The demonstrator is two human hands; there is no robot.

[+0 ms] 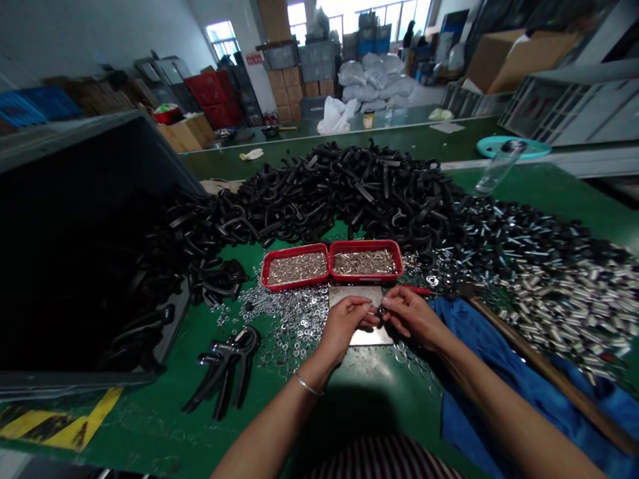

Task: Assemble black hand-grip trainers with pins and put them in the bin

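Note:
Above a metal plate (372, 336), my left hand (348, 322) pinches a small shiny piece whose kind is too small to tell. My right hand (410, 315) almost meets it, its fingers closed on a small dark part (381, 311), perhaps a knob. Two red trays (270, 287) of tiny metal pins stand just beyond the plate. Loose washers and nuts (294, 326) lie left of my left hand, and thin metal rings (412, 362) lie below my right wrist. Farther left rest black hand grip strengtheners (227, 369) with a coil spring.
A large pile of black curved handles (349, 186) spans the back. Dark knobs with bolts (529, 233) and silver cylinders (574, 306) cover the right. A wooden-handled hammer (539, 362) lies on blue cloth (474, 372). A grey crate (170, 339) opens at left.

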